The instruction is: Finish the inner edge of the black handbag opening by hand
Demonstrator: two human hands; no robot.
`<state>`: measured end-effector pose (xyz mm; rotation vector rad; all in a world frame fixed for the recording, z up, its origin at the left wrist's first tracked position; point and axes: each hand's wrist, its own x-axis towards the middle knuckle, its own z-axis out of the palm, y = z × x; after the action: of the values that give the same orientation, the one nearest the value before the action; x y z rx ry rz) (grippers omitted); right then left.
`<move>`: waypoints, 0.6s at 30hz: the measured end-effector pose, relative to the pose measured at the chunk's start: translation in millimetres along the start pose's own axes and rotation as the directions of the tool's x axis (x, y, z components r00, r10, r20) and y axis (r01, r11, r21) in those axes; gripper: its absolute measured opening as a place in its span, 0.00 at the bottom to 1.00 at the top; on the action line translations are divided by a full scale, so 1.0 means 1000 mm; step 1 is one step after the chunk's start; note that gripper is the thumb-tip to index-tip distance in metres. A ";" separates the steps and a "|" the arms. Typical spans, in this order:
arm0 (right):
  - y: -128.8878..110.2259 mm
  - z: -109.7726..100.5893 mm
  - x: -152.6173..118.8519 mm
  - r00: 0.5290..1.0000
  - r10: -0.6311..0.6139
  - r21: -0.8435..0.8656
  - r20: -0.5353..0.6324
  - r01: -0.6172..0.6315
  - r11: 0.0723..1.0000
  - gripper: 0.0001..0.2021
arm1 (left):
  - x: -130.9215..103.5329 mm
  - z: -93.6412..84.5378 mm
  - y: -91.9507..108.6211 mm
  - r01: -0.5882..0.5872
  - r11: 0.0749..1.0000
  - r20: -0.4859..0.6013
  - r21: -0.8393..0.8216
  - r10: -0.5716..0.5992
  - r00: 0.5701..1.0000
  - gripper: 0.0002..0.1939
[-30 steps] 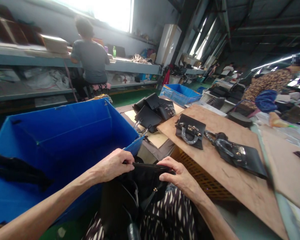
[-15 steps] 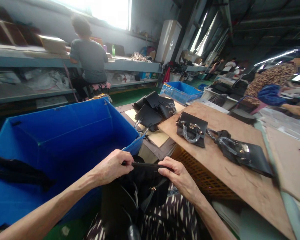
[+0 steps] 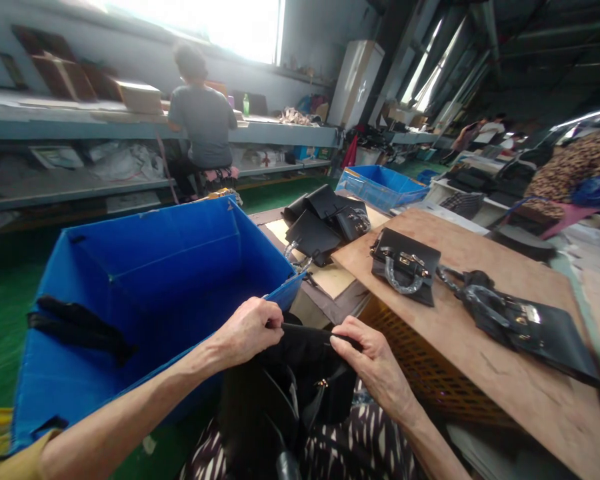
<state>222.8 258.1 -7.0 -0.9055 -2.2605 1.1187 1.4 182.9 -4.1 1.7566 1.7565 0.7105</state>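
A black handbag (image 3: 300, 380) rests on my lap, its top edge stretched between my two hands. My left hand (image 3: 255, 333) pinches the left end of that edge. The right end is gripped between the thumb and fingers of my right hand (image 3: 365, 353). A small gold-coloured metal fitting shows on the bag below the edge. The bag's lower part is dark, and its details are hard to make out.
A large blue bin (image 3: 170, 260) stands at my left, with black straps on its wall. On the wooden board (image 3: 480, 260) at right lie a black handbag (image 3: 405, 267) and another black bag (image 3: 535, 320). More black bags (image 3: 325, 223) are piled beyond. A person (image 3: 200, 120) sits at the far bench.
The view has turned slightly left, so the surroundings sit further right. Both hands keep their hold on the bag's top edge.
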 end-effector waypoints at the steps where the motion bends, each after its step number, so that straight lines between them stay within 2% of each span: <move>1: 0.000 0.000 0.000 1.000 0.000 -0.008 0.003 0.000 1.000 0.10 | 0.000 0.000 0.000 0.003 1.000 -0.001 0.007 -0.003 1.000 0.07; 12: 0.001 0.000 -0.002 1.000 -0.001 -0.088 0.000 0.001 0.996 0.09 | 0.002 0.003 0.002 0.038 0.998 -0.021 0.041 -0.037 0.999 0.05; 18: -0.004 -0.002 -0.002 0.999 -0.009 -0.321 0.034 0.019 0.947 0.07 | 0.003 0.005 0.005 0.063 0.998 -0.021 0.002 -0.063 0.998 0.05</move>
<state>224.0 256.4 -2.8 -0.9973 -2.5176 0.7732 8.4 185.5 -3.9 1.6930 1.8192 0.7029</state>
